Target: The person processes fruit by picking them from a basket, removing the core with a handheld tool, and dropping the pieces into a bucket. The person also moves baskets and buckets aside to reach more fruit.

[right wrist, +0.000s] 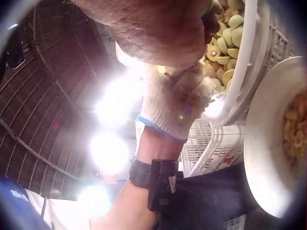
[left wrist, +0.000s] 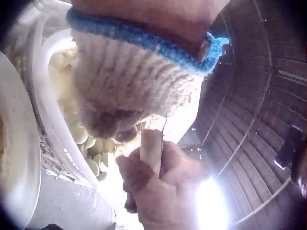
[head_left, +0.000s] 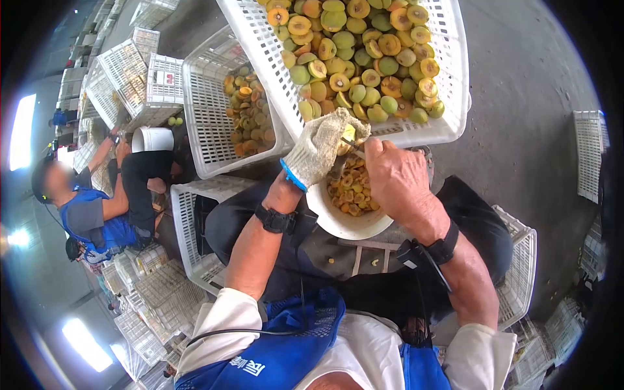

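My left hand (head_left: 318, 146), in a knitted glove with a blue cuff, holds a yellow-green stone-fruit piece (head_left: 351, 132) in its fingertips. Bare, my right hand (head_left: 400, 182) grips a small hand tool by its pale handle (left wrist: 151, 151). The tool's thin metal end reaches to the fruit, its tip partly hidden by the glove. Both hands meet above a white bucket (head_left: 348, 229) of orange-brown fruit pits and scraps (head_left: 353, 188). Just beyond the hands, a white crate (head_left: 448, 123) is heaped with halved green and orange stone fruit (head_left: 357, 65).
A second white crate (head_left: 195, 140) of fruit halves stands to the left. Farther left, another person (head_left: 110, 201) in a blue vest sits by a white bucket (head_left: 153, 140). Stacked crates (head_left: 123, 78) stand behind; another crate (head_left: 588, 156) is at far right.
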Demonstrator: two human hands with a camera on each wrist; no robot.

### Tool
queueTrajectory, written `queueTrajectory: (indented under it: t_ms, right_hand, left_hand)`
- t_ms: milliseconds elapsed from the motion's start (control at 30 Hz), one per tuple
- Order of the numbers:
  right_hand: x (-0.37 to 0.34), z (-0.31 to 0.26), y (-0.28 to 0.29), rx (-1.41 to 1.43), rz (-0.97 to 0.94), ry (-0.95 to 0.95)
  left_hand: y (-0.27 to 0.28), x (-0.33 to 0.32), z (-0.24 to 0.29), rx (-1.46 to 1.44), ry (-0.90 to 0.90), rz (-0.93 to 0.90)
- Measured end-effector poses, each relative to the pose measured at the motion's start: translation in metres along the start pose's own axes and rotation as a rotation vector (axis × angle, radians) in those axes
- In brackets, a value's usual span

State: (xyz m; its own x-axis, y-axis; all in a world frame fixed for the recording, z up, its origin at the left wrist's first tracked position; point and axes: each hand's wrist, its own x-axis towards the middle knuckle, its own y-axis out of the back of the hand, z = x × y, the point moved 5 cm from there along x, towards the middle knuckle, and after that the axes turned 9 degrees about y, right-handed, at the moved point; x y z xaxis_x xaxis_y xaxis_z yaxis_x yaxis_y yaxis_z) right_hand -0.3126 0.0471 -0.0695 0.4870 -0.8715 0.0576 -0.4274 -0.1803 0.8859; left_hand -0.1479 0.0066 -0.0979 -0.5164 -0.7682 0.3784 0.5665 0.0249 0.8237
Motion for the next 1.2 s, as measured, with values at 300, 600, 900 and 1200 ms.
queueTrajectory:
  t_ms: [300,600,900,1200]
  right_hand:
    - [0.006,0.000,0.001,-0.040,-0.039,-0.101]
    - [-0.002,0.005,-0.002,0.141,-0.107,-0.119]
    - [-0.012,0.002,-0.015,0.162,-0.087,-0.107]
    - [-0.012,0.005,-0.032,0.132,-0.019,-0.077]
  left_hand:
    - [-0.030,0.004,-0.002,-0.965,0.829,-0.061]
    - [-0.020,0.007,0.002,-0.845,0.636,-0.088]
    - [-0.020,0.003,-0.002,-0.656,0.457,-0.208]
    - [-0.022,0.007,-0.006,-0.861,0.804,-0.217]
